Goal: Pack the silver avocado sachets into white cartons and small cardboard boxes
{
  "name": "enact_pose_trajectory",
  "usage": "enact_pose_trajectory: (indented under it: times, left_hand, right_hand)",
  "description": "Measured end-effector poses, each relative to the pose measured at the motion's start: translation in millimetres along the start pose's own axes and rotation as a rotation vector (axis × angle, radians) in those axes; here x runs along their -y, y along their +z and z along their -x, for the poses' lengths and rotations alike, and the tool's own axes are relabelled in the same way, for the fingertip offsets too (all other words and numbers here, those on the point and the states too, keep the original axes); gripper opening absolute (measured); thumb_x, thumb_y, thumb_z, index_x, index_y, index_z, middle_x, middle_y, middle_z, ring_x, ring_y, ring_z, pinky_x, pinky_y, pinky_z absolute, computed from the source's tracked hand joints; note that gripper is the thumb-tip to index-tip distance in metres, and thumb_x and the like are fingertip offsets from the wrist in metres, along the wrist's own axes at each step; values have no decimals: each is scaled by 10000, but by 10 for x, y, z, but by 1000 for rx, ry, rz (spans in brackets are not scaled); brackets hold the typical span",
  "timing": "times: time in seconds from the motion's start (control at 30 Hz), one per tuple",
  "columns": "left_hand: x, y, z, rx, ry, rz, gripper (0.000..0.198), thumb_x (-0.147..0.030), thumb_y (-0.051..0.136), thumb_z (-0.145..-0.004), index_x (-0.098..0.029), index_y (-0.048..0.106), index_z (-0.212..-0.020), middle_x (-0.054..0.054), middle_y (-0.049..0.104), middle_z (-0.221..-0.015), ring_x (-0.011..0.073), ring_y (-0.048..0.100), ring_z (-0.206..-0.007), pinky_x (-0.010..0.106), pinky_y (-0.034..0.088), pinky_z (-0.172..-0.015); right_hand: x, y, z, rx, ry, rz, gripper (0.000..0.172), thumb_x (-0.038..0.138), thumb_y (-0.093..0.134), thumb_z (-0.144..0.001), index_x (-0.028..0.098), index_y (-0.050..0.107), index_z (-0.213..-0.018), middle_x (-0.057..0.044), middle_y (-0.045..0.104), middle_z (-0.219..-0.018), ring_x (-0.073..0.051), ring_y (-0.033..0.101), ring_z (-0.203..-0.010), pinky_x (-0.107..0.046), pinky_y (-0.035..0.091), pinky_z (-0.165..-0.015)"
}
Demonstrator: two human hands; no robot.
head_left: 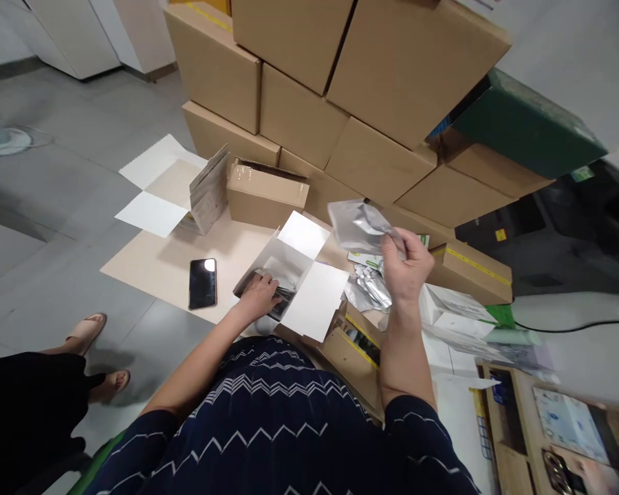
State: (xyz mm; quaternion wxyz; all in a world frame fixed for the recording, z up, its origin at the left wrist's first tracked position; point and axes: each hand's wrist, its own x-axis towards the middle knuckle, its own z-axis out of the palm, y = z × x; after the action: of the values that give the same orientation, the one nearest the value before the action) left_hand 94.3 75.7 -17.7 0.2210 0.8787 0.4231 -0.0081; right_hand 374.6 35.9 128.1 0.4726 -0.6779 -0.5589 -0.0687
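My right hand (406,267) pinches the edge of a flat silver foil pouch (358,223), raised above the table. My left hand (259,295) reaches into an open white box (317,292) in front of me; its fingertips are among silvery contents, and what they touch is hard to make out. The white box's flaps stand spread outward. More silver pouches (372,287) lie in a pile below the raised one, beside a small green and white printed packet (365,260).
A phone (203,283) lies on the table (155,265) at left. Behind stand an open brown carton (265,196), another white-flapped box (155,214) and stacked cartons (304,113). An open carton (348,357) sits near my body. A person's sandalled feet (87,330) show at left.
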Motion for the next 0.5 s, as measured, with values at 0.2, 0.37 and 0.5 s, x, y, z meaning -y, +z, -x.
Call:
enact_pose_trajectory:
  times: [0.2,0.37,0.5]
  left_hand:
    - [1,20,18,-30,-17,6,377,-320,652,-880,-151,636,-1216,166,598,-1236,344,514,-1178,467,449,-999]
    - [48,77,14,-62,12,20,387,-326,624,-891,-157,635,-1240,162,596,-1245,339,509,-1194,462,457,-1006]
    - [49,85,4,-81,2,32,430,-319,630,-890,-170,601,-1292,167,548,-1334,352,474,-1259,492,443,-1038]
  right_hand:
    - [197,814,554,754,-117,-61,259,228,423,-939,208,669,-1017,-77,720,-1030,-205,666,-933,-323,500,-853]
    - [142,1349,683,1267,-157,199,229,155,425,-920,162,606,-1061,-107,719,-970,-227,641,-862,-311,449,-752]
    - [92,1634,517,1372,-131,291,228,135,460,-895,160,612,-1063,-120,717,-1024,-228,630,-877,-298,440,-709]
